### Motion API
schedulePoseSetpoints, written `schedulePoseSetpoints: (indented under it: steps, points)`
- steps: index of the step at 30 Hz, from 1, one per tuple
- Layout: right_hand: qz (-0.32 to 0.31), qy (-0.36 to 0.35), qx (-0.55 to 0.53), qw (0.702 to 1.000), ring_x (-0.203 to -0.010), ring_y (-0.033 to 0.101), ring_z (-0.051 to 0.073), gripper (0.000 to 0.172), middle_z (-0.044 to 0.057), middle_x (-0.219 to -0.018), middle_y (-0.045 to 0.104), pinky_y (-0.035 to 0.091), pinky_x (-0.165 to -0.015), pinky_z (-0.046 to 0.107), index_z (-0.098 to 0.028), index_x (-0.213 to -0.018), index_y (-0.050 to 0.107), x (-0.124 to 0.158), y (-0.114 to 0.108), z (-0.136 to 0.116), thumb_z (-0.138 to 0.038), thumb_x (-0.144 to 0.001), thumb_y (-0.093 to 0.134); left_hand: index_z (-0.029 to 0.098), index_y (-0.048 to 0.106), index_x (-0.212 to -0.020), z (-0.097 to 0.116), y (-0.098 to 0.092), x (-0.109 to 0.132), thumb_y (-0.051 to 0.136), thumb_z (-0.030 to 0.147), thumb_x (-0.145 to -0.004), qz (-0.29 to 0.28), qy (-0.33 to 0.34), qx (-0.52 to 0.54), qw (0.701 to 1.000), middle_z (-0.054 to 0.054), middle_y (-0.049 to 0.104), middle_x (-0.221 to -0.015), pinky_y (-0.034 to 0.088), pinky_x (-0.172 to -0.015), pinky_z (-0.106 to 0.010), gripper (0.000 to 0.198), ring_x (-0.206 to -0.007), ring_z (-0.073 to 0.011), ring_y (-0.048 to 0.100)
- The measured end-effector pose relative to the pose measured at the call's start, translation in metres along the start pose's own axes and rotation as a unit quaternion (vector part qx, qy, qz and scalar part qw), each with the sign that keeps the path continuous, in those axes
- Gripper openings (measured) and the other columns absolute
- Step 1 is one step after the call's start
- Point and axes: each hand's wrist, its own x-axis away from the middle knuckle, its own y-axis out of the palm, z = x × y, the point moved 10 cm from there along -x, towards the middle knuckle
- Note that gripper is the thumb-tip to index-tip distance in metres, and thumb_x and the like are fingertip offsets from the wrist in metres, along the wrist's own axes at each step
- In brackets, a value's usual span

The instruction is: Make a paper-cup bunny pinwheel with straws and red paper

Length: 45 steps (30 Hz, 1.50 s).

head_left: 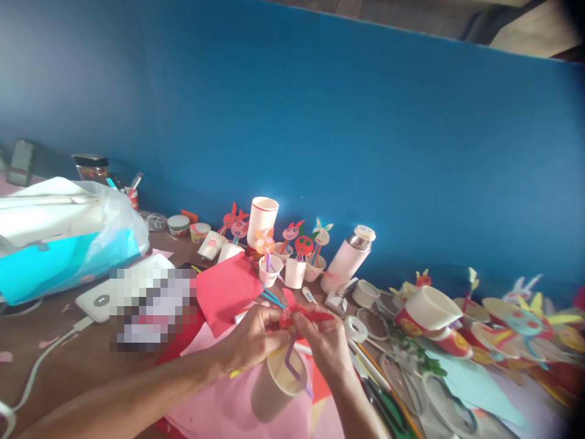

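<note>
- Along a wooden worktable (43,323) backed by a blue wall (365,122), a small red paper cut-out (292,317) is being held between two bare hands, above a pink paper sheet (237,396).
- The left hand (253,338) is being closed on the cut-out, its fingers (269,320) being curled in and pinched against the paper.
- The right hand (322,347) is being closed on the cut-out's other side, its fingers (301,323) being pressed together on the red paper.
- A white paper cup (276,384) is being shown tilted just below the hands, with a purple bendy straw (292,363) resting in it; whether the cup is being gripped cannot be told.
- Three small paper cups (295,272) are being used as stands beyond the hands, with paper animal faces on straws (304,246) standing in them.
- A tall paper cup with a red band (262,221) is being stood upright behind that row; its contents are hidden.
- A small cup of pens (132,200) is being kept at the far left, near a dark-lidded jar (91,167).
- A red-printed paper cup (429,320) is being left on its side at the right, beside a roll of clear tape (356,329).
</note>
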Motion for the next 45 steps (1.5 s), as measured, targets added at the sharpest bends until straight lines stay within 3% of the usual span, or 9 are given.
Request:
schedulePoseSetpoints:
  steps: [6,12,15,19,25,30,35,40,45]
  points:
    - [0.002,0.001,-0.008,1.000,-0.060,0.058,0.016,0.022,0.003,-0.062,0.065,0.046,-0.058,0.026,-0.015,-0.069,0.069,-0.002,0.001,0.004,-0.036,-0.075,0.065,0.013,0.051,-0.060,-0.007,0.006,-0.001,0.064,0.029,-0.069,-0.021,-0.016,0.050,0.998,0.005,0.035,-0.054,0.022,-0.050,-0.023,0.023,-0.052,-0.0073,0.030]
    - [-0.062,0.025,-0.153,0.986,-0.080,0.061,0.019,0.037,0.005,-0.088,0.068,0.046,-0.077,0.033,-0.020,-0.108,0.061,-0.004,0.005,0.017,-0.043,-0.079,0.061,0.009,0.063,-0.069,-0.007,-0.002,-0.006,0.071,0.035,-0.068,-0.004,-0.026,0.127,0.992,0.000,0.051,-0.062,0.034,-0.057,-0.024,0.027,-0.058,-0.0106,0.046]
    - [-0.028,0.009,-0.148,0.989,-0.075,0.058,0.016,0.027,0.002,-0.078,0.064,0.043,-0.076,0.029,-0.019,-0.087,0.065,-0.008,-0.007,0.020,-0.044,-0.084,0.053,0.008,0.067,-0.079,-0.007,-0.009,-0.009,0.072,0.034,-0.067,0.013,-0.038,0.139,0.990,-0.003,0.057,-0.067,0.038,-0.062,-0.025,0.029,-0.065,-0.0139,0.052]
    - [-0.001,0.015,-0.089,0.996,-0.062,0.051,0.012,0.027,-0.002,-0.063,0.057,0.041,-0.064,0.023,-0.018,-0.066,0.061,-0.010,-0.012,0.019,-0.041,-0.078,0.061,0.006,0.068,-0.084,-0.010,-0.015,-0.010,0.071,0.036,-0.068,0.027,-0.042,0.113,0.992,-0.005,0.059,-0.068,0.039,-0.062,-0.027,0.034,-0.064,-0.0145,0.053]
    - [-0.014,0.032,-0.058,0.998,-0.066,0.058,0.016,0.020,0.002,-0.067,0.064,0.045,-0.067,0.027,-0.017,-0.068,0.064,-0.007,-0.003,0.013,-0.035,-0.075,0.063,0.007,0.065,-0.076,-0.017,-0.017,-0.009,0.071,0.035,-0.069,0.034,-0.037,0.096,0.994,-0.002,0.055,-0.063,0.037,-0.059,-0.024,0.029,-0.059,-0.0116,0.049]
    - [0.013,-0.003,0.005,1.000,-0.067,0.059,0.018,0.017,0.003,-0.066,0.064,0.046,-0.068,0.030,-0.017,-0.067,0.063,-0.006,-0.007,0.013,-0.031,-0.077,0.060,0.007,0.064,-0.076,-0.020,-0.014,-0.009,0.070,0.035,-0.070,0.028,-0.032,0.091,0.995,0.000,0.053,-0.062,0.037,-0.058,-0.024,0.029,-0.057,-0.0106,0.048]
    - [0.007,0.019,-0.047,0.999,-0.065,0.057,0.015,0.020,0.000,-0.066,0.063,0.044,-0.066,0.026,-0.018,-0.068,0.062,-0.007,-0.005,0.018,-0.036,-0.077,0.061,0.007,0.066,-0.080,-0.015,-0.014,-0.010,0.070,0.033,-0.071,0.022,-0.035,0.111,0.993,-0.004,0.060,-0.067,0.040,-0.062,-0.025,0.028,-0.061,-0.0125,0.053]
    - [-0.018,0.025,-0.082,0.996,-0.062,0.049,0.011,0.028,-0.002,-0.062,0.057,0.039,-0.063,0.022,-0.017,-0.069,0.064,-0.008,0.000,0.018,-0.041,-0.081,0.056,0.006,0.068,-0.083,0.003,-0.016,-0.010,0.065,0.031,-0.075,0.016,0.002,0.107,0.994,-0.010,0.066,-0.078,0.044,-0.070,-0.030,0.026,-0.078,-0.0212,0.060]
    - [-0.029,0.070,-0.104,0.992,-0.065,0.052,0.013,0.026,0.000,-0.068,0.061,0.040,-0.064,0.023,-0.016,-0.071,0.064,-0.006,0.007,0.027,-0.042,-0.074,0.066,0.006,0.068,-0.083,-0.003,-0.023,-0.011,0.065,0.034,-0.075,0.049,-0.013,0.075,0.996,-0.010,0.066,-0.076,0.044,-0.066,-0.028,0.030,-0.071,-0.0192,0.060]
